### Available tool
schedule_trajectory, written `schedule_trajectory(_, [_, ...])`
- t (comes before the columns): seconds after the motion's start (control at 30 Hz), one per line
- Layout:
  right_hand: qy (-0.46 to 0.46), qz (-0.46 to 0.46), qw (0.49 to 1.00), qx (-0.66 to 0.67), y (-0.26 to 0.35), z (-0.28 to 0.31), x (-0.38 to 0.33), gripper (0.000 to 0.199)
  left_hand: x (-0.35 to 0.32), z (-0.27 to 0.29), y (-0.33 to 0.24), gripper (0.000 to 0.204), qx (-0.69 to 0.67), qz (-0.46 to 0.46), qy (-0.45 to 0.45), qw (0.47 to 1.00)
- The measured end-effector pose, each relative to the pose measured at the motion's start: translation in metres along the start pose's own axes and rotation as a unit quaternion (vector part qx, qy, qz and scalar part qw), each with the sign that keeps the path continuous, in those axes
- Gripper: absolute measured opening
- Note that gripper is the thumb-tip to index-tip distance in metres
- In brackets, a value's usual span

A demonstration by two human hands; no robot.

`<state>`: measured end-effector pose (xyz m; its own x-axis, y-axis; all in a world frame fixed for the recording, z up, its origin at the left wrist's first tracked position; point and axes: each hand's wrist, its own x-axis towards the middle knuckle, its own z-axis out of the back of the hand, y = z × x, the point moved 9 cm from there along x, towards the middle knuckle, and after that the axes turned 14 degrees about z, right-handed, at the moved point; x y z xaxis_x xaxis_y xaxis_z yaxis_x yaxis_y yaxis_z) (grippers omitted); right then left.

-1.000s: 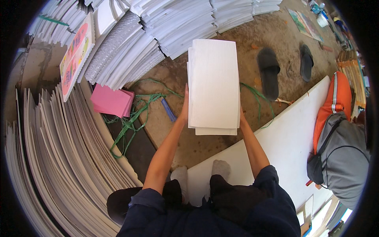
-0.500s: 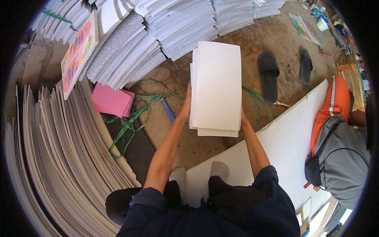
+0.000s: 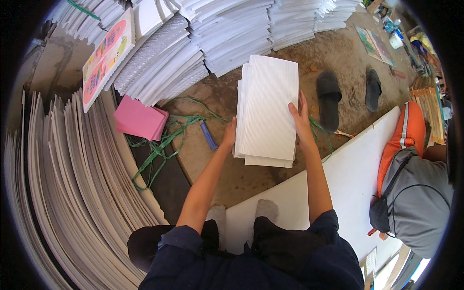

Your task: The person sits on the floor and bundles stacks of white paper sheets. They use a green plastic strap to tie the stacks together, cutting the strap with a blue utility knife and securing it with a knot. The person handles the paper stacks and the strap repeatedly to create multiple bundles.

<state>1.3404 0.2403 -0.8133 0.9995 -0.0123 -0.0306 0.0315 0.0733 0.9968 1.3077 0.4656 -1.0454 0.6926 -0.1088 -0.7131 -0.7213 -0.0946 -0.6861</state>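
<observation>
Between my two hands is a stack of white ribbed, corrugated-looking sheets point(image 3: 269, 111). Its layers are slightly uneven at the left and lower edges. My left hand point(image 3: 230, 134) presses on the stack's left side, its fingers partly hidden by the sheets. On the opposite side, my right hand point(image 3: 302, 121) has its thumb over the top edge and its fingers stretched up along the right side. What lies beneath the stack is hidden.
Pink sheets point(image 3: 140, 118), tangled green twine point(image 3: 157, 150) and a blue strip-like object point(image 3: 209, 136) lie left. Piles of white sheets point(image 3: 232, 34) curve across the back; upright boards point(image 3: 92, 169) line the left. Black slippers point(image 3: 329, 101) and a white panel point(image 3: 345, 181) are right.
My right hand has come up along the stack's right side, so its thumb and fingers now show. The stack appears slightly further right and lower in view.
</observation>
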Motion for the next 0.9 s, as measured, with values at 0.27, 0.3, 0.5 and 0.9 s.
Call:
schedule_trajectory(0.27, [0.050,-0.007,0.998,-0.040,-0.002,-0.004,0.005,0.097,-0.006,-0.011,-0.004,0.080,-0.074,0.085,0.076,0.991])
schedule_trajectory(0.3, [0.047,-0.011,0.998,-0.043,-0.002,-0.001,0.005,0.097,-0.008,-0.013,-0.006,0.081,-0.070,0.097,0.066,0.991])
schedule_trajectory(0.5, [0.054,-0.027,0.998,-0.031,-0.002,-0.004,0.004,0.096,0.000,0.000,-0.006,0.087,-0.051,0.102,0.005,0.993])
schedule_trajectory(0.9, [0.063,-0.031,0.997,-0.021,-0.002,0.010,-0.003,0.090,0.016,0.002,0.005,0.090,-0.083,0.128,0.027,0.988])
